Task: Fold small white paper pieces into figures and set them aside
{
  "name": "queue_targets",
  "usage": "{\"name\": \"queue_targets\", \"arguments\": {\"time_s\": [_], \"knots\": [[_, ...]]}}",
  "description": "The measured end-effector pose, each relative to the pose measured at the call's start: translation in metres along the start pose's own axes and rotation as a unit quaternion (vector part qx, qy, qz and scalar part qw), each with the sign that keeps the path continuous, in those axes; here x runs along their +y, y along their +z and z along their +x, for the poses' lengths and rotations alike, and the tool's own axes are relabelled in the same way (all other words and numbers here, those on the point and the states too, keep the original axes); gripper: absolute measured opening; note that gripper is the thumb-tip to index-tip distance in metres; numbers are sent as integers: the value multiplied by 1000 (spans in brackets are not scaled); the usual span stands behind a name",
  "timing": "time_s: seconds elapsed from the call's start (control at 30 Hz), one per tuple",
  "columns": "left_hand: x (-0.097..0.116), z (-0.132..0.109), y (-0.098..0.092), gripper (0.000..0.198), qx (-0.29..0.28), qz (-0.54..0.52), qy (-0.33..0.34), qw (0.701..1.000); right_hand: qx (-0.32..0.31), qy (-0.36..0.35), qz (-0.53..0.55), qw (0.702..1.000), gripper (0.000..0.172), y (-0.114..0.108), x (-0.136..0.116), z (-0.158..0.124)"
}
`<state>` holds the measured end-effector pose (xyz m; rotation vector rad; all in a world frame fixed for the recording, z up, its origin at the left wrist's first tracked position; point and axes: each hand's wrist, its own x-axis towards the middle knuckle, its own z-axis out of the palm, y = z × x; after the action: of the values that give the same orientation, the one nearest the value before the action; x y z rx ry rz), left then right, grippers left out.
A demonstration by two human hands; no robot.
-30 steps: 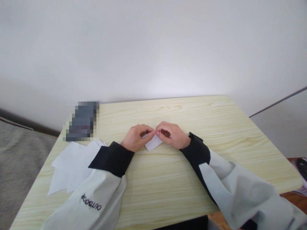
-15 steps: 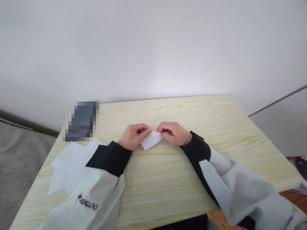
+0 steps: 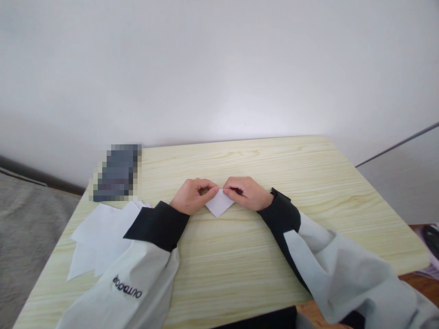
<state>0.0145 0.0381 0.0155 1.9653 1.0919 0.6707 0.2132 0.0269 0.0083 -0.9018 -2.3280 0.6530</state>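
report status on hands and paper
Left hand, right hand both pinching small white paper piece. One corner points toward wearer. Loose white paper sheets lie apart, off left.

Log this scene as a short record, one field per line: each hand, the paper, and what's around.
Left hand: pinches the paper
Right hand: pinches the paper too, fingertips close to the left's
Paper: small, white, one corner pointing toward the person
Sheets: white, overlapping, partly hidden by the left sleeve
Dark item: beyond the sheets, pixelated, can't tell what
Table: pale wood grain
Wall: white, behind the table
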Motion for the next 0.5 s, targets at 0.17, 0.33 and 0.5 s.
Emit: {"name": "queue_targets", "arguments": {"time_s": [0.17, 0.33, 0.5], "knots": [[2, 1, -1, 23, 9, 30, 9, 999, -13, -1, 4, 1000, 20, -2, 1, 1], [1, 0, -3, 24, 13, 7, -9, 1000, -23, 7, 37, 999, 21, -6, 3, -1], [-1, 0, -4, 27, 1, -5, -10, 1000, -23, 14, 49, 998, 23, -6, 4, -1]]}}
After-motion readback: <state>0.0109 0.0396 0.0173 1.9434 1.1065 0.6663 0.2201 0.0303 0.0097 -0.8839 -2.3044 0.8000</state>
